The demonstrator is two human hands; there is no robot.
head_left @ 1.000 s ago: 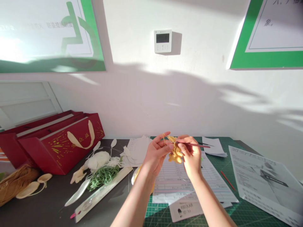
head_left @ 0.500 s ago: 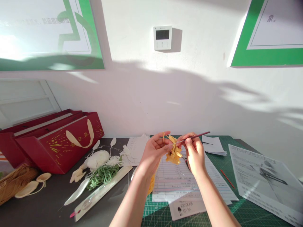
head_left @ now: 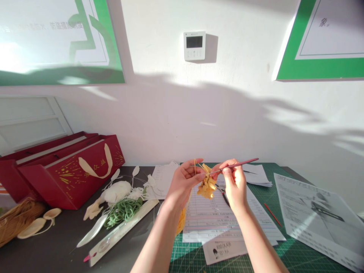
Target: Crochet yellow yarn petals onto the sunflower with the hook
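Yellow crochet work (head_left: pixel 207 186) hangs between my hands above the papers. My left hand (head_left: pixel 186 176) pinches its upper edge, and a strand of yellow yarn (head_left: pixel 195 165) runs over my raised index finger. In my right hand (head_left: pixel 234 182) is a crochet hook (head_left: pixel 241 163) with a dark red handle; its thin metal end reaches into the top of the yellow piece, where the tip is hidden. A ball of yellow yarn (head_left: pixel 181 222) sits partly hidden behind my left forearm. Pliers or scissors with dark handles (head_left: pixel 225 197) lie under my right hand.
Written sheets (head_left: pixel 224 225) lie on a green cutting mat (head_left: pixel 184 258), with a red stick (head_left: pixel 273 214) and a printed page (head_left: pixel 318 220) to the right. At left are green yarn (head_left: pixel 125 212), white yarn (head_left: pixel 118 191), a ruler-like strip (head_left: pixel 125 231), brown yarn (head_left: pixel 19 220) and red gift bags (head_left: pixel 76 174).
The hook has slid a little to the right and its handle tilts slightly. The yellow piece has turned and shifted slightly left, showing more of the dark-handled tool below.
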